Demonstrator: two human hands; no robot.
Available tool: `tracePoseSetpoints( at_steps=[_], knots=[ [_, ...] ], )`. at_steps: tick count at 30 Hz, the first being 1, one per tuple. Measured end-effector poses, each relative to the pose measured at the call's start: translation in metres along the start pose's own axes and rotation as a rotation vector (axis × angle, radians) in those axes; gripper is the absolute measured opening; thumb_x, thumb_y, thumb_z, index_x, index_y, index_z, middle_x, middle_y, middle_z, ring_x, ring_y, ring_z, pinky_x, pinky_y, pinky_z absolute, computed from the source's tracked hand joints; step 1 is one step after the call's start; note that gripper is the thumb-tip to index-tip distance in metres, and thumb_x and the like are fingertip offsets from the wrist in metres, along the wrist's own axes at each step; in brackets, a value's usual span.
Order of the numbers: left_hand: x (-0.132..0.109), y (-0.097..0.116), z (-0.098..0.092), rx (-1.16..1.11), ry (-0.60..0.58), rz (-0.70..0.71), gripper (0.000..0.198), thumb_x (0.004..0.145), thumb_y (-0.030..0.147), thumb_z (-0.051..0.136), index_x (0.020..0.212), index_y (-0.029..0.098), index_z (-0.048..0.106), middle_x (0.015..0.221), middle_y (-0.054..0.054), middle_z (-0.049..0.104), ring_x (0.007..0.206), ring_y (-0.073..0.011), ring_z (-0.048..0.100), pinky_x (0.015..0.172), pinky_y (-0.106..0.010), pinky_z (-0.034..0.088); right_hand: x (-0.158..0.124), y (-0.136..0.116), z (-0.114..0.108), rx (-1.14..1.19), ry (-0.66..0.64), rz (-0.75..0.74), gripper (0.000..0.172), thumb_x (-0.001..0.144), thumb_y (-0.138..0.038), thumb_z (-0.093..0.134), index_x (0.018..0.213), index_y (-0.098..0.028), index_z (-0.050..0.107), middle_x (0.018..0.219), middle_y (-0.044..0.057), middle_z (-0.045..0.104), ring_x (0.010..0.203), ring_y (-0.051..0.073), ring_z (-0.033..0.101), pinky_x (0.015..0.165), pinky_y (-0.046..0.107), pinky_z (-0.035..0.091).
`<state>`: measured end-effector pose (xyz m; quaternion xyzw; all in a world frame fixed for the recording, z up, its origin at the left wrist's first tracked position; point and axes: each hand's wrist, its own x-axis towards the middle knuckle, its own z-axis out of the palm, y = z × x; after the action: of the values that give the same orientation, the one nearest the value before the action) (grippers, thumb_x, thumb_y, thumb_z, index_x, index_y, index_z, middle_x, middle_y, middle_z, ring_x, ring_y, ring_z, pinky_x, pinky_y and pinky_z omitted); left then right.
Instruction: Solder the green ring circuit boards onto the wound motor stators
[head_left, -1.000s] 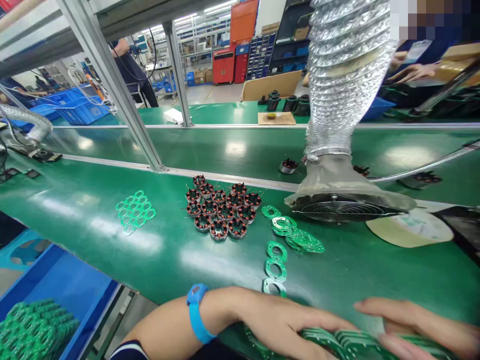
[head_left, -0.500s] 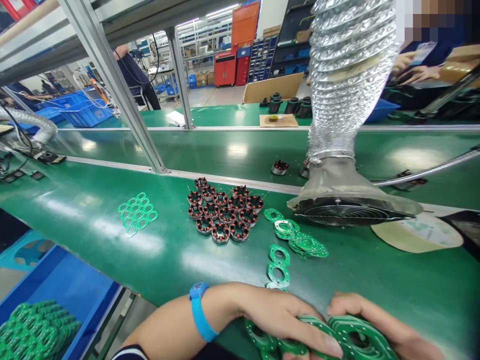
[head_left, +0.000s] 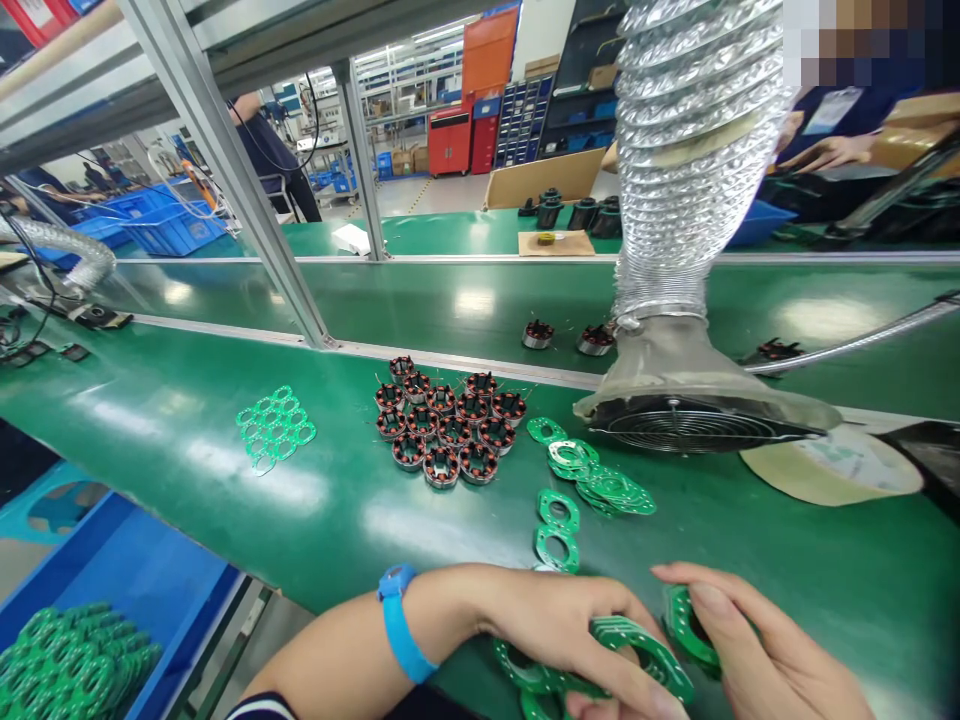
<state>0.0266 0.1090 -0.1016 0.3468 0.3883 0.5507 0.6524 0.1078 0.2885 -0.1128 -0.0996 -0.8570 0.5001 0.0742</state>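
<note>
My left hand point(head_left: 555, 625), with a blue strap at the wrist, is closed around a tilted stack of green ring-shaped circuit boards point(head_left: 637, 640). Just to its right, my right hand point(head_left: 780, 650) pinches a smaller stack of the same boards point(head_left: 684, 622) between thumb and fingers. A slim gap separates the two stacks. Beneath my left hand lie more ring boards point(head_left: 517, 668), partly covered. Beyond the hands, loose ring boards point(head_left: 557, 548) run in a line toward a spread pile of boards point(head_left: 611, 490).
Copper-wound stators point(head_left: 454, 430) stand grouped mid-bench. A joined sheet of green boards point(head_left: 276, 428) lies left. An exhaust hood point(head_left: 675, 420) hangs low at right. A blue bin point(head_left: 202, 580) holds stacked boards. Several stators point(head_left: 538, 334) sit on the far strip. A co-worker's hand point(head_left: 832, 152) shows opposite.
My right hand has drawn apart from my left, taking a small stack of boards with it. Stators on the far strip have shifted left. The co-worker's hands have moved.
</note>
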Motion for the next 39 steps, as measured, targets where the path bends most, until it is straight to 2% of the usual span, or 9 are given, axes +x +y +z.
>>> tracePoseSetpoints(
  at_steps=[7,12,17,21,23,25,29,35,39],
  knots=[
    [0.014,-0.021,-0.004,0.104,0.118,-0.209,0.045,0.058,0.022,0.084,0.083,0.013,0.047,0.050,0.003,0.061,0.044,-0.0118,0.059,0.049,-0.024,0.050,-0.008,-0.023,0.005,-0.211,-0.227,-0.460,0.047,0.085,-0.062,0.042,0.093,-0.024,0.069,0.086,0.005,0.073,0.076,0.021,0.070,0.065,0.025,0.056],
    [0.005,-0.012,0.005,0.117,0.364,0.011,0.061,0.061,0.021,0.081,0.108,0.016,0.042,0.072,0.005,0.063,0.060,-0.0097,0.062,0.065,-0.027,0.054,-0.006,-0.038,-0.003,-0.169,-0.224,-0.291,0.030,0.085,-0.048,0.050,0.086,-0.024,0.069,0.084,0.004,0.072,0.077,0.018,0.069,0.069,0.024,0.055],
    [-0.009,0.008,0.012,0.091,0.035,-0.109,0.061,0.062,0.074,0.062,0.073,0.014,0.053,0.063,0.001,0.058,0.044,-0.0084,0.054,0.040,-0.021,0.045,-0.010,-0.035,-0.005,0.293,-0.144,0.052,0.040,0.076,-0.059,0.059,0.073,-0.019,0.062,0.066,0.001,0.061,0.056,0.013,0.057,0.052,0.022,0.048],
    [-0.011,0.011,0.016,0.049,0.156,0.026,0.054,0.068,0.065,0.066,0.081,0.014,0.056,0.064,0.002,0.057,0.044,-0.0040,0.049,0.040,-0.016,0.038,-0.010,-0.032,0.006,0.730,-0.185,0.296,0.047,0.082,-0.067,0.041,0.071,-0.022,0.046,0.044,-0.008,0.034,0.031,0.009,0.032,0.032,0.021,0.032],
    [-0.010,0.010,0.016,0.008,0.244,0.081,0.053,0.071,0.061,0.066,0.093,0.013,0.055,0.066,0.001,0.057,0.046,-0.0041,0.050,0.041,-0.015,0.037,0.004,-0.026,0.003,0.522,-0.071,0.260,0.045,0.086,-0.065,0.033,0.076,-0.022,0.045,0.048,-0.006,0.038,0.033,0.010,0.034,0.033,0.022,0.031],
    [-0.009,0.010,0.014,0.001,0.376,0.080,0.052,0.076,0.056,0.064,0.102,0.013,0.052,0.068,0.002,0.057,0.047,-0.0046,0.050,0.041,-0.016,0.037,0.027,-0.015,-0.007,-0.127,0.051,0.154,0.049,0.090,-0.061,0.023,0.085,-0.020,0.050,0.061,0.000,0.052,0.048,0.014,0.051,0.042,0.024,0.040],
    [-0.003,0.009,0.013,0.045,0.596,-0.032,0.039,0.079,0.039,0.062,0.103,0.017,0.040,0.067,0.005,0.055,0.047,-0.0043,0.048,0.042,-0.016,0.034,0.071,0.005,-0.024,-0.495,0.113,0.163,0.042,0.084,-0.054,0.049,0.100,-0.015,0.053,0.075,0.010,0.063,0.067,0.025,0.061,0.060,0.033,0.043],
    [-0.001,0.011,0.013,0.016,0.527,-0.099,0.027,0.074,0.018,0.053,0.093,0.020,0.033,0.067,0.006,0.057,0.048,-0.0047,0.051,0.045,-0.017,0.035,0.084,-0.007,-0.036,-0.789,0.210,0.037,0.046,0.086,-0.055,0.048,0.095,-0.011,0.056,0.106,0.022,0.059,0.105,0.036,0.054,0.081,0.043,0.040],
    [-0.001,0.010,0.014,0.033,0.505,-0.104,0.020,0.078,0.018,0.050,0.091,0.019,0.035,0.070,0.004,0.060,0.049,-0.0047,0.054,0.048,-0.018,0.038,0.052,-0.033,-0.035,-0.569,0.101,-0.146,0.037,0.095,-0.044,0.033,0.083,-0.017,0.056,0.084,0.009,0.063,0.082,0.023,0.058,0.075,0.035,0.042]
  ],
)
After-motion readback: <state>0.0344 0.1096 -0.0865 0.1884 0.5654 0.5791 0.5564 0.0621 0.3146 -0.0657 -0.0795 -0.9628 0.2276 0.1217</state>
